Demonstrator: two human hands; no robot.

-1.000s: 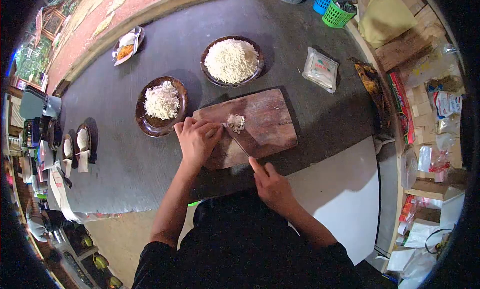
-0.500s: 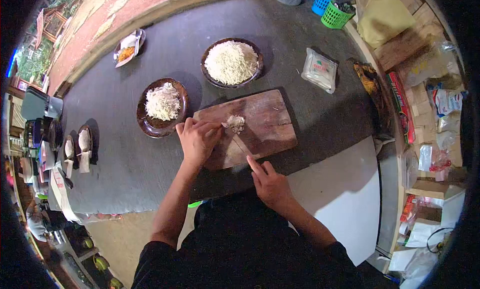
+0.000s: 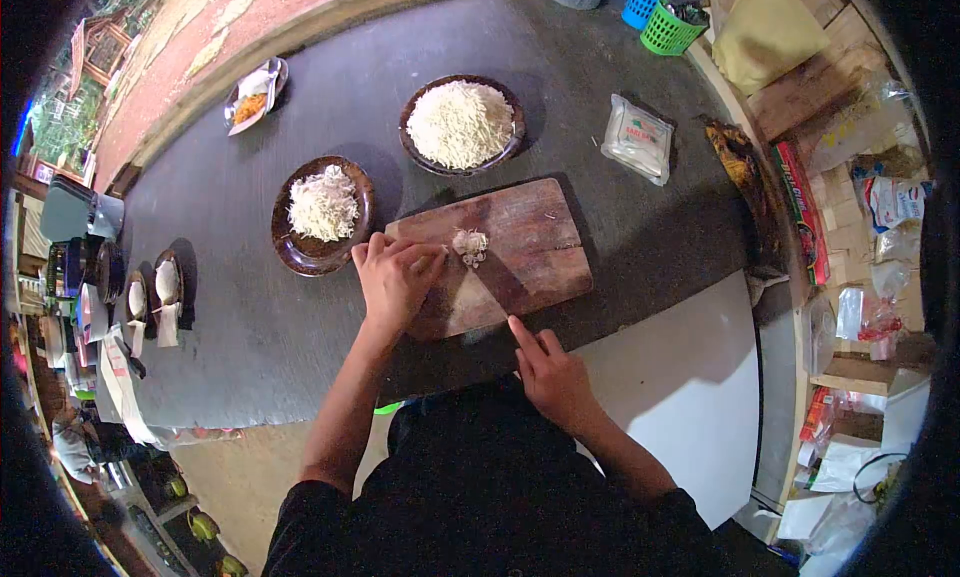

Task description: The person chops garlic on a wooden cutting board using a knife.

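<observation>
A wooden cutting board (image 3: 545,217) lies on the dark table with a small heap of chopped pale pieces (image 3: 470,246) at its middle. My left hand (image 3: 395,285) rests over the board's left side, fingers bent and pressed together beside the heap. Whatever its fingertips pinch is too small to name. My right hand (image 3: 557,379) grips a knife (image 3: 492,295) at the board's near edge, index finger stretched along it. The blade points toward the heap and is hard to make out against the board.
Beyond the board stand a brown plate of white shreds (image 3: 323,203) and a fuller bowl of white shreds (image 3: 460,124). A white packet (image 3: 640,140) lies at the right. Farther off are a small dish (image 3: 250,107), a green basket (image 3: 672,29) and two spoon-holding dishes (image 3: 168,287) at left.
My right hand has drawn slightly to the right and toward me with the knife, away from the chopped heap. My left hand has stayed almost in place.
</observation>
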